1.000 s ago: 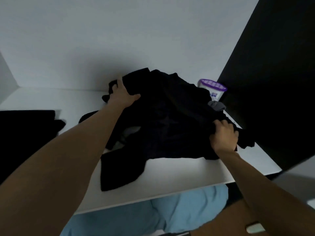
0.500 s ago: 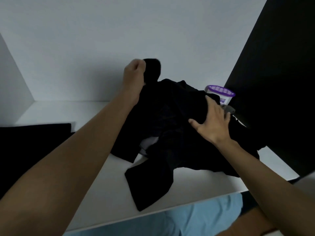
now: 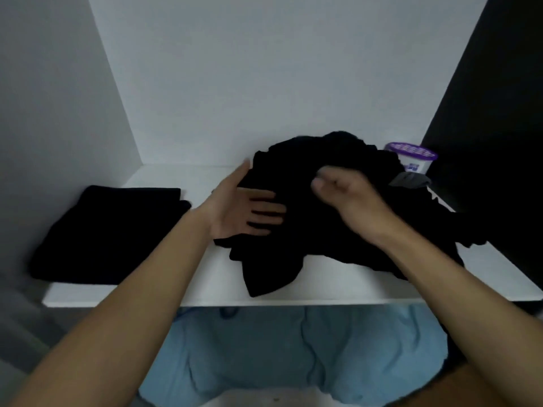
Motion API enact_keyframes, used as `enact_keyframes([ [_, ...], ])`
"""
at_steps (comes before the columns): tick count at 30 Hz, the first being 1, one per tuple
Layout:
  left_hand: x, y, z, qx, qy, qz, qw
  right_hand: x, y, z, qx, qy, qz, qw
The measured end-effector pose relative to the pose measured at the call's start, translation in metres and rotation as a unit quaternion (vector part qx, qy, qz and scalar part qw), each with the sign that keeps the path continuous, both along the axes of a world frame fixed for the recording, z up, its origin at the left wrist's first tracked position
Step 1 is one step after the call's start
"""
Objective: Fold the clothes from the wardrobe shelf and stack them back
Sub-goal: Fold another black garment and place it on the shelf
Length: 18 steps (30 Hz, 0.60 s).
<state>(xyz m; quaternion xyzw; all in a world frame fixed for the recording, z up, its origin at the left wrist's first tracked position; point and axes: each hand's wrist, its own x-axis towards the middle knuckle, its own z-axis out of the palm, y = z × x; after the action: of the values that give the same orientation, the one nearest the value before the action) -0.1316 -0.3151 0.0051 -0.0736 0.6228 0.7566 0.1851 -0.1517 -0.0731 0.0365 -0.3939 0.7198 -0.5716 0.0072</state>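
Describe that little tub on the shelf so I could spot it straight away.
Look along the white wardrobe shelf to its far right corner, behind the rumpled black clothes pile. The small white tub stands there; only it has a purple lid.

**Left hand down and open, right hand curled**

The left hand (image 3: 244, 212), which half a second ago held a fistful of cloth raised above the heap of black clothes (image 3: 323, 239), has come down and opened, its straight fingers against the heap's left side. The lifted cloth is back in the heap. The right hand (image 3: 349, 192), then spread flat on top, is now curled and blurred; whether it pinches cloth is unclear.
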Motion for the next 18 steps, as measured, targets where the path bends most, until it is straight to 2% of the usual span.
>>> enact_keyframes([
  [1, 0.004, 0.016, 0.002, 0.051, 0.009, 0.011, 0.999, 0.025, 0.005, -0.012, 0.109, 0.029, 0.073, 0.991],
  [3, 0.015, 0.056, 0.007, 0.047, 0.035, 0.052, 0.997, 0.069, 0.023, -0.050, 0.299, 0.070, 0.164, 0.937],
  [4, 0.022, 0.075, 0.006, 0.015, 0.056, 0.077, 0.995, 0.084, 0.035, -0.071, 0.355, 0.056, 0.181, 0.915],
  [5, 0.031, 0.091, 0.002, 0.008, 0.077, 0.096, 0.992, 0.095, 0.050, -0.087, 0.377, 0.032, 0.174, 0.909],
  [6, 0.041, 0.104, -0.004, 0.011, 0.087, 0.105, 0.991, 0.101, 0.064, -0.100, 0.360, -0.010, 0.151, 0.921],
  [8, 0.063, 0.124, -0.013, 0.049, 0.097, 0.111, 0.988, 0.100, 0.091, -0.111, 0.223, -0.184, 0.063, 0.955],
  [9, 0.079, 0.133, -0.017, 0.047, 0.112, 0.113, 0.986, 0.097, 0.102, -0.111, 0.118, -0.292, 0.011, 0.949],
  [11, 0.118, 0.146, -0.033, 0.037, 0.163, 0.108, 0.980, 0.083, 0.116, -0.108, -0.083, -0.461, -0.044, 0.883],
  [12, 0.138, 0.153, -0.042, 0.027, 0.178, 0.089, 0.980, 0.076, 0.119, -0.104, -0.142, -0.506, -0.036, 0.850],
  [14, 0.176, 0.167, -0.062, -0.028, 0.164, 0.015, 0.986, 0.072, 0.115, -0.098, -0.194, -0.564, 0.018, 0.802],
  [16, 0.201, 0.174, -0.082, -0.119, 0.132, -0.093, 0.980, 0.083, 0.102, -0.099, -0.192, -0.569, -0.001, 0.799],
  [17, 0.208, 0.173, -0.091, -0.144, 0.101, -0.124, 0.977, 0.092, 0.098, -0.099, -0.187, -0.566, -0.032, 0.802],
  [18, 0.214, 0.171, -0.096, -0.130, 0.066, -0.126, 0.981, 0.101, 0.096, -0.103, -0.179, -0.561, -0.058, 0.806],
])
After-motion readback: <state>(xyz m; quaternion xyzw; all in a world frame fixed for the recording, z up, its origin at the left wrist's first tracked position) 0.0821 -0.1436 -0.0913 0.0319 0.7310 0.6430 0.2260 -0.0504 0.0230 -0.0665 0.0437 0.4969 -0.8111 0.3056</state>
